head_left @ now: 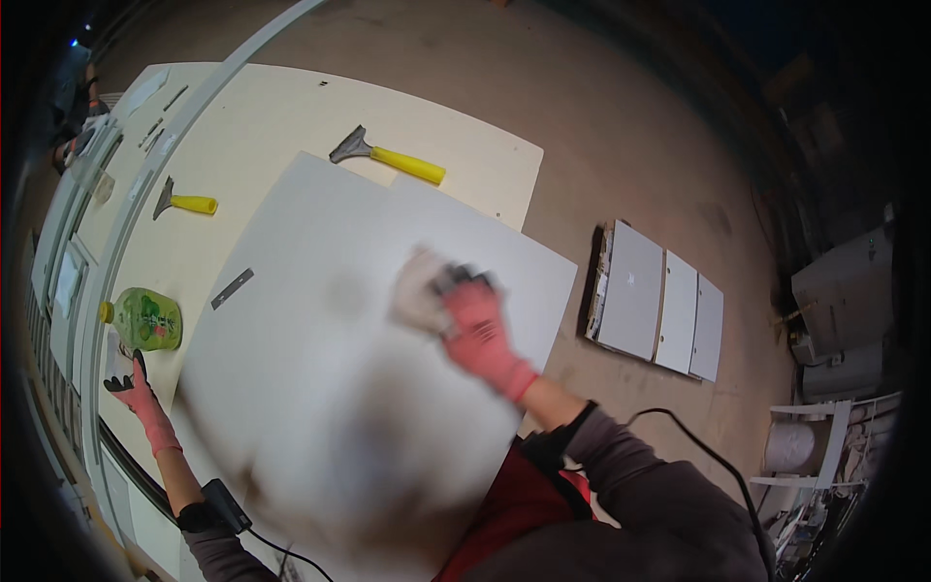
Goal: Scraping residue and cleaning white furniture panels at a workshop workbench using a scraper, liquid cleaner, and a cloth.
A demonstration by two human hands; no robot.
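A large white panel [281, 378] lies on the cream table. On its surface my right hand [478, 325], in a pink glove with black fingertips, is closed on a beige cloth [417, 293] and presses it flat; the cloth is blurred. My left hand [144, 403], gloved alike, is at the table's left side with its fingers apart and nothing in them. Just beyond it lies a clear bottle of green liquid [147, 318] with a yellow cap. A flat dark metal strip [233, 289] rests on the panel's left part.
Two yellow-handled scrapers, a larger one [407, 165] and a smaller one [194, 204], lie on the cream table [262, 126]. A long pale rail [145, 179] crosses the left side. Several white panels [635, 291] are on the floor at right. Another person [82, 121] is at far left.
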